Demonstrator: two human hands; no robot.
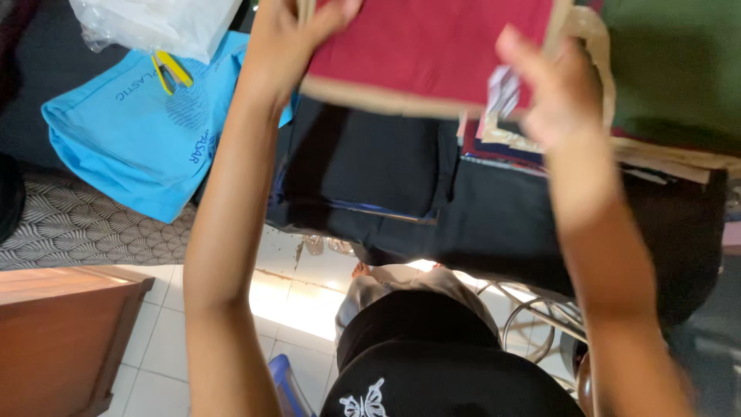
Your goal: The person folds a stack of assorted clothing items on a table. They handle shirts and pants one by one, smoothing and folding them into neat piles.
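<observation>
My left hand (pixel 289 35) grips the left edge of a dark red fabric bag (pixel 432 42) with a tan border, held up in front of me. On the bag's right side, my right hand (pixel 552 89) is blurred; its fingers press on the red fabric next to a small white tag (pixel 503 91). Under the red bag lies a pile of black fabric bags (pixel 401 170), with several coloured bag edges (pixel 494 143) showing between them.
A light blue cloth bag (pixel 131 131) lies at the left with a yellow tool (pixel 171 71) on it and a clear plastic bag (pixel 158 23) above. Green fabric (pixel 671 66) fills the top right. A brown wooden top (pixel 62 324) stands at lower left, over a white tiled floor (pixel 293 309).
</observation>
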